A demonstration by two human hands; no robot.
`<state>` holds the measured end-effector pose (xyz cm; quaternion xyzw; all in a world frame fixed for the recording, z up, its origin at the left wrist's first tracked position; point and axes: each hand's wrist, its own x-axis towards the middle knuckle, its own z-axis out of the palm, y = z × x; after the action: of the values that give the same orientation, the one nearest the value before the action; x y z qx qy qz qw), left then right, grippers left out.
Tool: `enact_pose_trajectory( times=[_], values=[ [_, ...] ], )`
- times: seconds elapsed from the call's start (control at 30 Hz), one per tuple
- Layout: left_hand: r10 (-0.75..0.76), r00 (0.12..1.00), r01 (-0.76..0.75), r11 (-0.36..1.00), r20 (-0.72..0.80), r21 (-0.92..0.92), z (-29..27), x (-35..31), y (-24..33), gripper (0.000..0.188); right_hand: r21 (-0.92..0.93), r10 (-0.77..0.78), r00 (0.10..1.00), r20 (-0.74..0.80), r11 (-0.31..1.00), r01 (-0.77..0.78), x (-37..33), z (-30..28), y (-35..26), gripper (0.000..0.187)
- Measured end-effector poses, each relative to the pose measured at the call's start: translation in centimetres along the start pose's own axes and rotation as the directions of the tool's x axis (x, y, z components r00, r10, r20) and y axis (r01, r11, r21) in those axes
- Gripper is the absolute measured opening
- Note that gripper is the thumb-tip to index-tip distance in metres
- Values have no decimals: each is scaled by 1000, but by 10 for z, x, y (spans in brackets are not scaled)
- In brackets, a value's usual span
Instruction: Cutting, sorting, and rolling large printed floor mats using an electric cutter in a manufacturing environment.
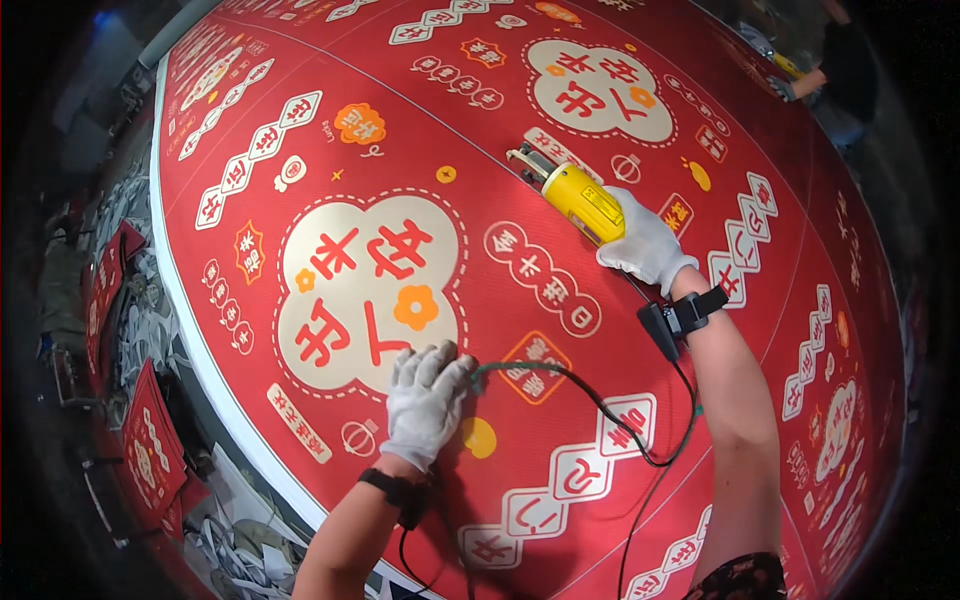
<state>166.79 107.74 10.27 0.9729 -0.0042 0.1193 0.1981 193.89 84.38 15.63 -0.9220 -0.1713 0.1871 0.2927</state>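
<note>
Gripped in my right hand (645,240), in a white work glove, is a yellow electric hand cutter (582,200) with a metal head. The cutter's head rests at a thin straight line across a large red printed sheet (450,290). My left hand (428,400), also gloved, lies on the sheet with its fingers stretched out, beside a cream flower-shaped print. A dark power cable (600,400) loops between the hands, and one stretch runs against or under the left hand; how it passes there is hidden.
Along the left, a pale table edge (190,330) curves past a heap of white and grey scraps (130,270). Cut red pieces (150,440) lie on that side. At the far right, another person's gloved hand (782,90) is near a yellow tool (787,65).
</note>
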Motion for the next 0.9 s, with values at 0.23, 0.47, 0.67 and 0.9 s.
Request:
enact_pose_trajectory(
  times=[0.23, 0.47, 0.67, 0.9],
  values=[
    [-17, 989, 37, 990, 144, -136, -6, 3, -9, 45, 3, -2, 1000, -8, 1000, 2, 57, 9, -34, 81],
    [153, 955, 18, 823, 253, -568, -27, 32, -49, 38, -25, -47, 998, -49, 999, 46, 103, 26, -77, 83],
    [-98, 995, 75, 907, -35, -415, -55, 146, -235, 19, -120, 69, 998, -8, 990, -69, 140, 26, -122, 80],
    [-106, 983, 120, 989, -148, 87, -108, 226, -414, 34, -123, 86, 996, 11, 989, -84, 189, 39, -171, 81]
  ],
)
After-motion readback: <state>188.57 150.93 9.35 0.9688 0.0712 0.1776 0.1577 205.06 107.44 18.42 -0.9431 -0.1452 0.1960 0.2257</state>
